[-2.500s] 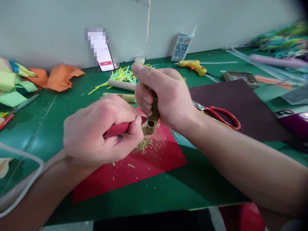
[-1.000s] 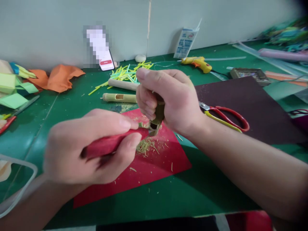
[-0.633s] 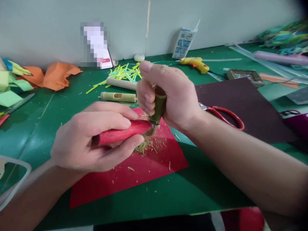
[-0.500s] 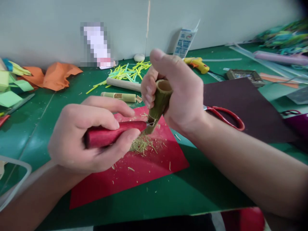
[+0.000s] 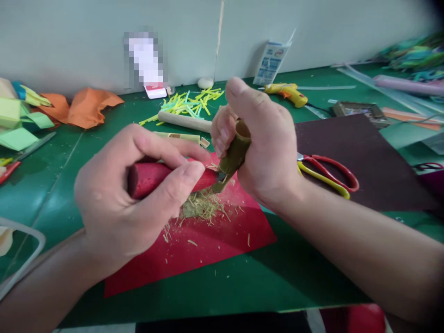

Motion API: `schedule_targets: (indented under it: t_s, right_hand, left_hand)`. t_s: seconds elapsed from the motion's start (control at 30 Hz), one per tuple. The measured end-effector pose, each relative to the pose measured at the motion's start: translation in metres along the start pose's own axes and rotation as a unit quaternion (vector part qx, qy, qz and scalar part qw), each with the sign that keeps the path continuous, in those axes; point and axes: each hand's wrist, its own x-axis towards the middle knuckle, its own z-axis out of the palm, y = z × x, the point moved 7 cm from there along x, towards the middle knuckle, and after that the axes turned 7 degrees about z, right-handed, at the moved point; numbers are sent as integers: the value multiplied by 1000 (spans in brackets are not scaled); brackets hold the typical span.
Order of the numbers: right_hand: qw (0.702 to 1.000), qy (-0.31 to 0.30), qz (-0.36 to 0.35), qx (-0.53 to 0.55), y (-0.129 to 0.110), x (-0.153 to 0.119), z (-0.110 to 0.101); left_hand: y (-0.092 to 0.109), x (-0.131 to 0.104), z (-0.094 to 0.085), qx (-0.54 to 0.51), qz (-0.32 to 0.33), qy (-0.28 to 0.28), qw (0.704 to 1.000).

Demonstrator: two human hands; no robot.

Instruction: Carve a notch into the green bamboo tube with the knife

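My left hand (image 5: 138,194) is closed around the red handle of a carving knife (image 5: 152,179). Its short metal tip meets the notched lower end of a hollow green bamboo tube (image 5: 231,157); most of the blade is hidden. Wrapped round that tube, my right hand (image 5: 267,143) keeps it tilted, its open end facing up. Beneath both hands lies a red sheet (image 5: 239,231) with a heap of bamboo shavings (image 5: 204,206) on it. Just behind my left fingers is another cut bamboo piece (image 5: 189,138), partly covered.
Red-and-yellow-handled scissors (image 5: 333,173) rest on a dark sheet (image 5: 360,148) at right. Farther back are a wooden rod (image 5: 183,121), yellow and green strips (image 5: 194,104), a yellow glue gun (image 5: 287,94) and a phone (image 5: 145,64) against the wall. Orange paper (image 5: 88,107) lies left.
My left hand has rolled, its thumb now lying over the knife handle. The bamboo tube has tilted slightly. The whole view has shifted a little, and the scissors' yellow handle now shows.
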Motion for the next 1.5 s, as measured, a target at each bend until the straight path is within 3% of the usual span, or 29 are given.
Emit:
schedule_targets:
  t_s: [0.03,0.07,0.2,0.47,0.6,0.7,0.77,0.93,1.03,1.17,1.5]
  right_hand:
    - [1000,1,-2,-2,0,0,0]
    - [1000,4,-5,-3,0,0,-1]
    - [1000,-6,-7,-7,0,1,0]
    - [1000,-13,-5,-1,0,1,1]
    - [1000,-5,-8,10,0,2,-4]
    - [1000,8,-1,12,1,5,-9]
    - [1000,15,-5,14,0,6,-11]
    - [999,40,0,-12,1,7,-13]
    - [999,20,-21,16,-1,7,-11]
    - [999,-14,-21,31,1,8,-7]
    - [1000,-4,-15,-13,-1,0,3]
  left_hand:
    - [-1,0,-3,-4,-19,17,1000]
    - [-4,-1,1,-19,-51,-9,998]
    - [-6,-2,4,-28,-73,-79,994]
    - [-13,-2,10,-112,-121,-87,982]
    - [-24,-8,11,-180,-152,-39,971]
    - [-32,-13,9,-213,-146,19,966]
    - [-34,-16,9,-220,-143,28,965]
    - [-33,-19,17,-241,-173,-33,955]
    - [-32,-19,19,-265,-185,-61,944]
    - [-30,-18,20,-261,-180,-87,944]
    - [-10,-12,22,-133,-112,-105,979]
